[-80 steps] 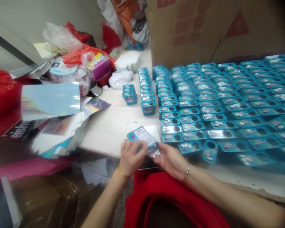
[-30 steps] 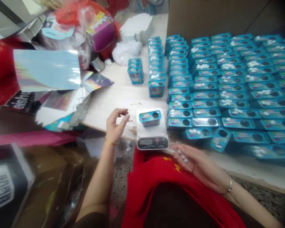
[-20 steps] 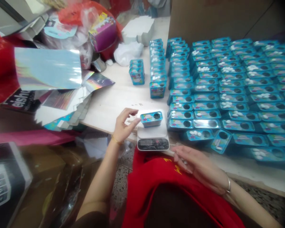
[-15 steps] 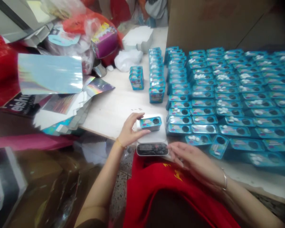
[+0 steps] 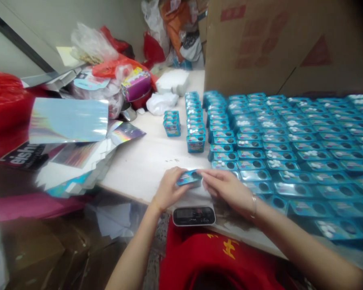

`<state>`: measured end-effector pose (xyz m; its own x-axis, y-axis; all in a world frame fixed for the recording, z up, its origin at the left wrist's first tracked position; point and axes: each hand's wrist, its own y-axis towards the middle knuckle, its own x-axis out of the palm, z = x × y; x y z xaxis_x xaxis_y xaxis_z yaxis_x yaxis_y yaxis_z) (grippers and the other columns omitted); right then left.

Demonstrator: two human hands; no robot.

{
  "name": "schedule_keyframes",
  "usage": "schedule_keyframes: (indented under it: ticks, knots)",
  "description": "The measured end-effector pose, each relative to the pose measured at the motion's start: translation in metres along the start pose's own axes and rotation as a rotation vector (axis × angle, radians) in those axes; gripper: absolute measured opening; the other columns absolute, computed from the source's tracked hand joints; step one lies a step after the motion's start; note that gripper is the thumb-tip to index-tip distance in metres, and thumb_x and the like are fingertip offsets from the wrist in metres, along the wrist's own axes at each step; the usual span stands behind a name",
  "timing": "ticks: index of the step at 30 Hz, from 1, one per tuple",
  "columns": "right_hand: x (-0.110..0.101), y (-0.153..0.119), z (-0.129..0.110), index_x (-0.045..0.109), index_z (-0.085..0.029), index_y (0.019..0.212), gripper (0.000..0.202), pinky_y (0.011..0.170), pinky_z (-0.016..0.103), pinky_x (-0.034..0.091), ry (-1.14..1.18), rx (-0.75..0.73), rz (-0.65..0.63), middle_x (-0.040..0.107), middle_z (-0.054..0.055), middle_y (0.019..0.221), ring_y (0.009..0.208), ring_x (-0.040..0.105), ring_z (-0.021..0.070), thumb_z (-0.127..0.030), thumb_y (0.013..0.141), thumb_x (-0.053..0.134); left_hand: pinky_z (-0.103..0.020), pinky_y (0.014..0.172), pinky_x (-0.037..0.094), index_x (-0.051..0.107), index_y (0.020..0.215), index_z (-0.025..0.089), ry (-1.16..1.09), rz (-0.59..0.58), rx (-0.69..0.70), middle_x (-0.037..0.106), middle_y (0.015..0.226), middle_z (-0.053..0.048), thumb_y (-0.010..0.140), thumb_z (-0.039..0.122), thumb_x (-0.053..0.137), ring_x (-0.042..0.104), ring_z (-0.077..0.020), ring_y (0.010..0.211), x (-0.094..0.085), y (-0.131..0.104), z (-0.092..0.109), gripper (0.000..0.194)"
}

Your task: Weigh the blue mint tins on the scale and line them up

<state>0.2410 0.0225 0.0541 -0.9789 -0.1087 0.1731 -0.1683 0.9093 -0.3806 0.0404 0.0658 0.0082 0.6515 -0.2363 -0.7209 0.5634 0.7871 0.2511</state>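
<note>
My left hand (image 5: 171,188) grips the left end of a small blue tin (image 5: 188,177) between thumb and fingers. This tin sits over the pale platform of a small scale (image 5: 194,216) with a dark front panel. At the tin's right end, by its dark round opening, the fingertips of my right hand (image 5: 230,189) are pinched together. Whatever they hold, if anything, is too small or hidden to name. Beyond and to the right stand rows of similar blue tins (image 5: 251,154), several with white pellets (image 5: 278,164) lying on top.
A short column of blue tins (image 5: 195,143) and a smaller group of tins (image 5: 172,128) stand further back. Shiny sheets (image 5: 69,121) are piled at left, near bags and a purple box (image 5: 136,85). A large cardboard box (image 5: 272,44) rises behind the rows.
My right hand has moved from beside the scale's panel up to the tin's right end. The left hand still holds the tin, now slightly tilted. The camera view has tipped upward.
</note>
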Motion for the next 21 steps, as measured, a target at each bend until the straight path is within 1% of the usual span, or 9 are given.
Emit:
schedule_keyframes:
  ticks: [2, 5, 9, 11, 12, 14, 17, 19, 21]
  knots:
    - [-0.007, -0.01, 0.008, 0.064, -0.013, 0.097, 0.04, 0.044, 0.021, 0.015, 0.072, 0.042, -0.023, 0.049, -0.004, 0.059, 0.044, 0.03, 0.0045, -0.048, 0.078, 0.062, -0.034, 0.082, 0.044, 0.053, 0.109, 0.02, 0.006, 0.081, -0.029, 0.059, 0.098, -0.006, 0.084, 0.038, 0.061, 0.055, -0.0204, 0.09, -0.01, 0.012, -0.016, 0.032]
    - [-0.019, -0.024, 0.026, 0.064, -0.015, 0.101, 0.042, 0.045, 0.021, 0.017, 0.155, 0.109, -0.041, 0.052, -0.002, 0.063, 0.046, 0.032, 0.005, -0.051, 0.079, 0.062, -0.033, 0.078, 0.045, 0.053, 0.107, 0.019, 0.084, 0.204, -0.071, 0.059, 0.095, -0.005, 0.083, 0.038, 0.062, 0.056, -0.0191, 0.086, -0.029, 0.045, -0.059, 0.032]
    - [-0.029, -0.041, 0.048, 0.067, -0.017, 0.096, 0.04, 0.045, 0.021, 0.018, 0.18, 0.168, -0.042, 0.051, -0.002, 0.06, 0.046, 0.03, 0.0052, -0.052, 0.08, 0.062, -0.033, 0.078, 0.046, 0.057, 0.1, 0.016, 0.24, 0.206, -0.067, 0.058, 0.09, -0.005, 0.075, 0.031, 0.068, 0.056, -0.0199, 0.084, -0.045, 0.105, -0.122, 0.031]
    - [-0.03, -0.047, 0.054, 0.068, -0.019, 0.096, 0.039, 0.044, 0.021, 0.02, 0.204, 0.172, -0.043, 0.053, -0.001, 0.062, 0.045, 0.032, 0.006, -0.053, 0.079, 0.062, -0.034, 0.079, 0.047, 0.058, 0.099, 0.015, 0.267, 0.212, -0.055, 0.057, 0.091, -0.006, 0.073, 0.027, 0.07, 0.057, -0.0204, 0.086, -0.046, 0.13, -0.141, 0.031]
    - [-0.031, -0.05, 0.057, 0.069, -0.02, 0.095, 0.038, 0.044, 0.022, 0.022, 0.218, 0.168, -0.045, 0.053, 0.0, 0.062, 0.045, 0.034, 0.0068, -0.054, 0.079, 0.062, -0.035, 0.081, 0.047, 0.058, 0.101, 0.015, 0.276, 0.228, -0.051, 0.056, 0.094, -0.008, 0.073, 0.026, 0.069, 0.056, -0.021, 0.088, -0.046, 0.138, -0.145, 0.031]
    - [-0.031, -0.053, 0.06, 0.07, -0.022, 0.094, 0.038, 0.044, 0.023, 0.025, 0.243, 0.165, -0.058, 0.054, 0.001, 0.063, 0.044, 0.036, 0.0084, -0.055, 0.077, 0.062, -0.039, 0.087, 0.044, 0.056, 0.107, 0.014, 0.301, 0.284, -0.048, 0.053, 0.105, -0.012, 0.077, 0.027, 0.064, 0.054, -0.0235, 0.097, -0.042, 0.148, -0.142, 0.033]
    - [-0.03, -0.055, 0.062, 0.071, -0.023, 0.092, 0.038, 0.044, 0.025, 0.029, 0.274, 0.174, -0.08, 0.054, 0.002, 0.063, 0.044, 0.038, 0.0096, -0.056, 0.075, 0.063, -0.043, 0.097, 0.037, 0.055, 0.109, 0.015, 0.336, 0.34, 0.028, 0.049, 0.115, -0.014, 0.084, 0.032, 0.057, 0.047, -0.0257, 0.11, -0.027, 0.148, -0.117, 0.03]
    - [-0.027, -0.054, 0.062, 0.071, -0.023, 0.091, 0.038, 0.045, 0.026, 0.031, 0.287, 0.178, -0.089, 0.054, 0.002, 0.062, 0.043, 0.039, 0.0102, -0.057, 0.075, 0.063, -0.043, 0.098, 0.036, 0.057, 0.106, 0.018, 0.377, 0.268, 0.156, 0.051, 0.116, -0.013, 0.084, 0.037, 0.057, 0.046, -0.0257, 0.112, -0.011, 0.145, -0.094, 0.029]
    - [-0.023, -0.053, 0.062, 0.071, -0.024, 0.088, 0.038, 0.045, 0.026, 0.032, 0.292, 0.174, -0.099, 0.054, 0.001, 0.06, 0.043, 0.039, 0.0104, -0.058, 0.074, 0.063, -0.045, 0.097, 0.034, 0.058, 0.105, 0.02, 0.453, 0.133, 0.27, 0.05, 0.122, -0.012, 0.081, 0.041, 0.062, 0.044, -0.0281, 0.116, 0.009, 0.143, -0.074, 0.031]
